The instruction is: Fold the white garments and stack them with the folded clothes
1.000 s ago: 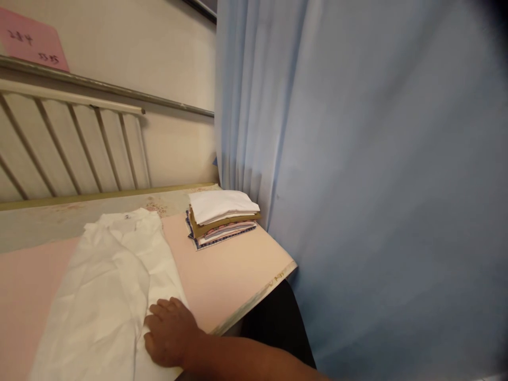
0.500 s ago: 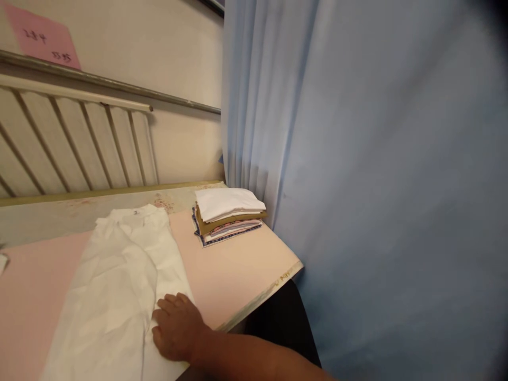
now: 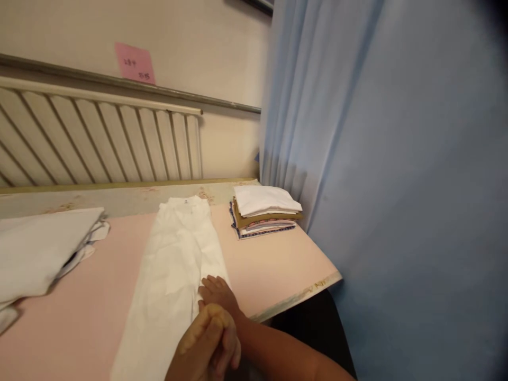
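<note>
A long white garment [image 3: 177, 259], folded narrow, lies lengthwise on the table; its kind is unclear, and a small dark label shows at its far end. My right hand [image 3: 220, 297] rests on the garment's right side near the front, palm down with the fingers stretched out. In the foreground my left hand [image 3: 210, 341] is closed, its fingers curled inward and its thumb pressed against them. It partly covers my right hand and the garment's near end. Whatever the left hand may grip is hidden.
A stack of folded clothes [image 3: 268, 211] sits at the right on the pink table cover [image 3: 273, 264]. Other white clothing [image 3: 43, 248] lies at the left. A blue curtain [image 3: 397, 185] hangs along the right side; a radiator [image 3: 119, 140] stands behind the table.
The view has swung left, bringing the clothing at the left into sight. My left hand has come in from below, closed. My right hand stays on the white garment.
</note>
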A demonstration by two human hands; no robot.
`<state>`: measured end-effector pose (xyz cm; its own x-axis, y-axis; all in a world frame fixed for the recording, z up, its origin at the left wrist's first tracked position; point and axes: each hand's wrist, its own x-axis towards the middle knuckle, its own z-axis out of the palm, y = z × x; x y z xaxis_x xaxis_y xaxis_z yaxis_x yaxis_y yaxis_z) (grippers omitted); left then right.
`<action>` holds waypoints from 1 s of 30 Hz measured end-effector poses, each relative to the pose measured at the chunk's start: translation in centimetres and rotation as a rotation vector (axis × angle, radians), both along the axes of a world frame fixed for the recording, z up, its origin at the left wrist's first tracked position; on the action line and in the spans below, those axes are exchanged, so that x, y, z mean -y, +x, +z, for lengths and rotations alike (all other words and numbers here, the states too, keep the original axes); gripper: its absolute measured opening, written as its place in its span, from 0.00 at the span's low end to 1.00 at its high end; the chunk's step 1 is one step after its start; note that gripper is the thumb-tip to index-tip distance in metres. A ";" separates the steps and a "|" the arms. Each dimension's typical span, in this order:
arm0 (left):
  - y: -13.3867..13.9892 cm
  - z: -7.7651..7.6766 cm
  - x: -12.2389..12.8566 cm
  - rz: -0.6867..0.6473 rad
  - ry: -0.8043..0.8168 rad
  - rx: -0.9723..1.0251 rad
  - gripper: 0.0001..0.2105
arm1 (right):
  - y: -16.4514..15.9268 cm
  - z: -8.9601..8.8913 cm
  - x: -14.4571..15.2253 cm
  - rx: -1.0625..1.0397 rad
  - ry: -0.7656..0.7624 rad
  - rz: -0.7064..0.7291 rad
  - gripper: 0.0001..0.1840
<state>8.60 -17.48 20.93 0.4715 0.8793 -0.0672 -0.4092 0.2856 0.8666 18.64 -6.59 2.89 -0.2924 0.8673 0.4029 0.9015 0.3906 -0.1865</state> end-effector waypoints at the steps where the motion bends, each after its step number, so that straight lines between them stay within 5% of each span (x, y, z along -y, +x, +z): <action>1: 0.4 0.2 -0.2 0.010 -0.014 0.020 0.19 | 0.0 -0.3 -0.1 0.007 -0.004 0.001 0.17; 8: 0.8 -0.7 -0.2 0.064 -0.085 0.029 0.20 | 0.1 -0.7 -0.2 -0.007 -0.028 -0.006 0.17; 12: -0.6 -2.3 -2.0 0.098 -0.018 -0.210 0.17 | 0.0 0.1 0.5 -0.025 -0.040 0.002 0.17; 16: -3.2 -5.8 -6.4 0.195 0.301 -0.751 0.11 | -0.3 1.2 1.4 -0.075 -0.027 0.011 0.21; 20: -5.7 -11.1 -11.5 0.402 0.689 -1.230 0.20 | -0.7 1.7 1.8 -0.125 0.010 -0.018 0.18; 24: -7.1 -15.6 -14.4 0.361 0.875 -1.610 0.24 | -0.8 1.5 1.8 -0.132 0.011 -0.016 0.18; 30: -8.2 -17.7 -14.8 0.283 0.939 -1.797 0.26 | -0.7 1.3 1.7 -0.114 0.017 -0.005 0.19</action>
<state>0.35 -2.69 3.18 0.2785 0.9352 0.2189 0.9507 -0.3008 0.0753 17.90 -8.34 4.16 -0.2392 0.8613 0.4483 0.8770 0.3898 -0.2809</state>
